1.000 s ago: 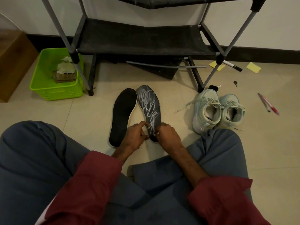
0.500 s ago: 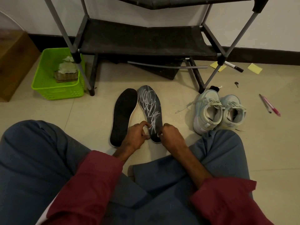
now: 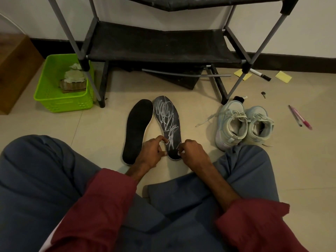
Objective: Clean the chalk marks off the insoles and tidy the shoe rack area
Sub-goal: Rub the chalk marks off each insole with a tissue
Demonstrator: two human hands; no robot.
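Head view, the only one. You're sitting cross-legged on the beige tiled floor (image 3: 54, 124), dark red sleeves, grey-blue trousers.

Two dark foam insoles lie flat side by side in front of your knees, toes nearly touching. The right-hand one, the dark insole covered in white chalk scribbles (image 3: 168, 122), has its heel end between your hands. The plain black insole with a white edge (image 3: 136, 130) lies just left of it, no marks visible on top.

Your left hand (image 3: 151, 151) has fingers curled, tips on the left edge of the scribbled insole near the heel. Your right hand (image 3: 193, 151) is curled at the right edge of the same heel. Both touch it; can't tell whether either actually pinches it or just rests against it. The insole looks flat on the floor.

The black fabric-shelf shoe rack with grey metal tubes (image 3: 160, 46) stands behind the insoles against the wall. A loose grey tube (image 3: 185, 75) lies under it.

Left of the rack: lime-green plastic basket (image 3: 60, 104) holding crumpled pale cloth.

Right: pair of pale mint lace-up sneakers (image 3: 243, 124) beside your right knee. Further right on the floor: two yellow sticky notes (image 3: 283, 76), black-capped marker (image 3: 260, 74), pink pens (image 3: 300, 117), small dark key (image 3: 263, 94).
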